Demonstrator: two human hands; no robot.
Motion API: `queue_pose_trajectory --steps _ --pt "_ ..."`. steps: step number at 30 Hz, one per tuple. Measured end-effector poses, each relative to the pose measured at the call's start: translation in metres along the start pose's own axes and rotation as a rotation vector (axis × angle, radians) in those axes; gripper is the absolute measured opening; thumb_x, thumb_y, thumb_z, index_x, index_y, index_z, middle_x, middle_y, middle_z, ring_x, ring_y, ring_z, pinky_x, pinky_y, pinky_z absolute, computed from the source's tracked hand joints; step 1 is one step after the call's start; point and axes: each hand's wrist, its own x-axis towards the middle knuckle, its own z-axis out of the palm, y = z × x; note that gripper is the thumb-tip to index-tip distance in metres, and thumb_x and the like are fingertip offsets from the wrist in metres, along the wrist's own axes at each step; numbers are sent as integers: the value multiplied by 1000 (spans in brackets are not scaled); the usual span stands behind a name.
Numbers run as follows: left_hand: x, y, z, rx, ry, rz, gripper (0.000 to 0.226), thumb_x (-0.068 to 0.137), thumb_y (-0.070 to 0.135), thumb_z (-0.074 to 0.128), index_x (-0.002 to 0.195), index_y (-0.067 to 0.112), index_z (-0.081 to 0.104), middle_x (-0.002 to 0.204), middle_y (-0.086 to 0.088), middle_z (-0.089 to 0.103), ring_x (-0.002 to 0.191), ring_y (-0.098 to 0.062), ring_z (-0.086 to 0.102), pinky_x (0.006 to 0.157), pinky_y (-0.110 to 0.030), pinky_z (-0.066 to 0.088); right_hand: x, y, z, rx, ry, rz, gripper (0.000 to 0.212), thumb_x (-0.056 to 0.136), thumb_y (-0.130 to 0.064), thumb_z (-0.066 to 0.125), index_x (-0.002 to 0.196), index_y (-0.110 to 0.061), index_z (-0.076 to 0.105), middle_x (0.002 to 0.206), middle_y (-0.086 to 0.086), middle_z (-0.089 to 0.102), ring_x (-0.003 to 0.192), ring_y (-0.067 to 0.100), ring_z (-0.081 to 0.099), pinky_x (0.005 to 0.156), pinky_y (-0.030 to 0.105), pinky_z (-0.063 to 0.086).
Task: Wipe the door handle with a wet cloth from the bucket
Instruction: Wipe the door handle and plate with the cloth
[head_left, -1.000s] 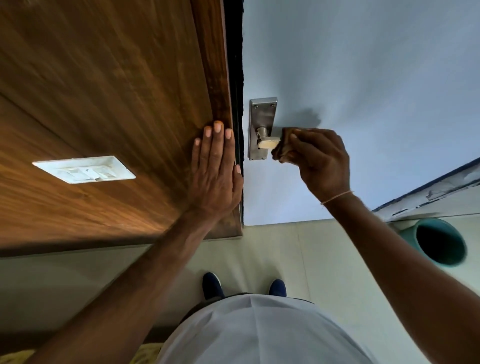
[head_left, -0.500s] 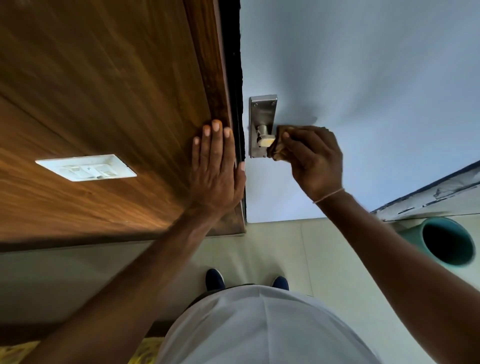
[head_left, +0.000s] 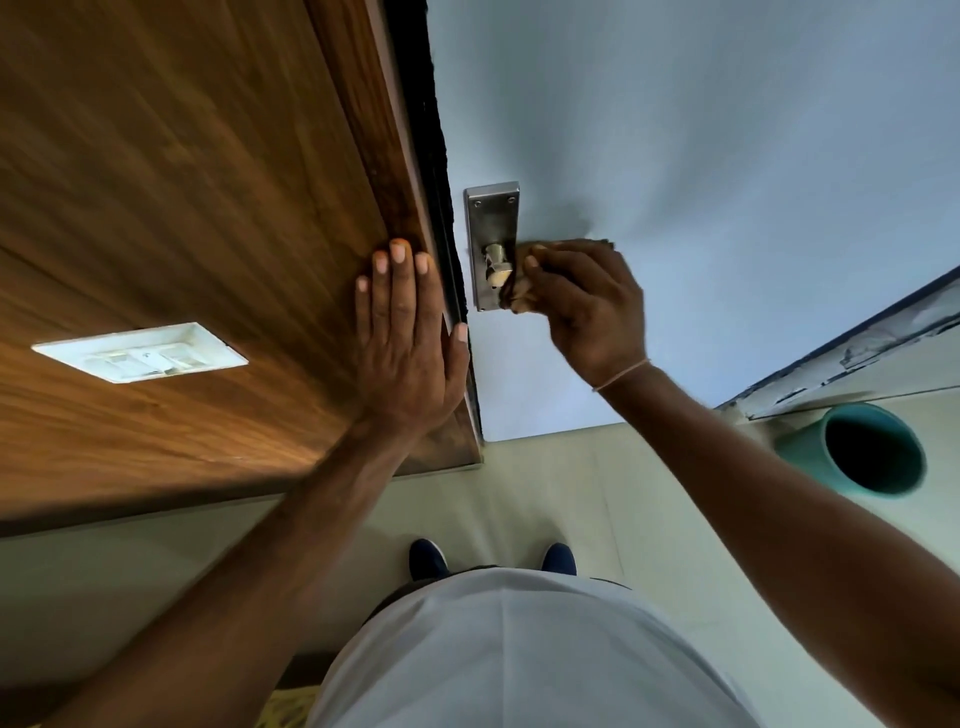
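Note:
A steel door handle (head_left: 494, 262) on a rectangular metal plate (head_left: 491, 208) sits on the pale blue door (head_left: 675, 156). My right hand (head_left: 587, 306) is closed around a brownish cloth (head_left: 522, 299), and the cloth covers the lever right beside the handle's neck. Most of the lever is hidden under the cloth and fingers. My left hand (head_left: 408, 332) lies flat with fingers together on the wooden frame (head_left: 363, 130), just left of the door edge. A teal bucket (head_left: 872, 452) stands on the floor at the right, its inside dark.
A white switch plate (head_left: 140, 353) is set into the wood panel at the left. Pale floor tiles (head_left: 519, 493) lie below, with my dark blue shoes (head_left: 428, 558) on them. A worn door sill (head_left: 857, 353) runs behind the bucket.
My right hand has slid the cloth leftward along the lever, toward the plate, so less of the lever shows. My left hand has stayed flat on the frame.

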Motion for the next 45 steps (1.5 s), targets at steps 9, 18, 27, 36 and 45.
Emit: queue_pose_trajectory --steps 9,18,27,36,45 --pt "-1 0 0 -2 7 -9 90 104 32 61 170 4 7 169 -31 35 168 -36 11 137 -51 14 -3 5 -3 -32 26 -54 16 96 -9 81 112 -8 84 120 9 81 109 36 76 93 44 60" --pt "0 5 1 -13 3 -36 89 105 34 60 169 3 6 171 -30 31 168 -34 8 137 -52 12 7 -39 26 -38 -32 -65 20 101 -15 76 118 -7 82 126 13 79 121 35 74 99 49 58" --pt "2 5 -7 23 0 -47 91 103 30 64 170 6 7 171 -26 32 169 -24 -6 138 -50 13 -4 17 -7 21 -38 21 23 97 -24 83 115 -9 83 123 9 80 117 30 76 99 43 60" --pt "0 9 -4 40 -5 -52 92 101 31 67 169 2 12 170 -29 34 163 -41 22 135 -55 21 9 -35 24 -3 -28 -14 22 104 -10 68 122 -2 79 122 17 77 112 38 72 99 47 56" --pt "3 18 -8 46 6 -110 84 101 28 68 166 -5 25 172 -24 25 162 -42 23 137 -53 19 -4 18 1 -85 -104 -80 33 101 -13 74 132 -3 73 125 18 74 113 38 70 101 47 53"
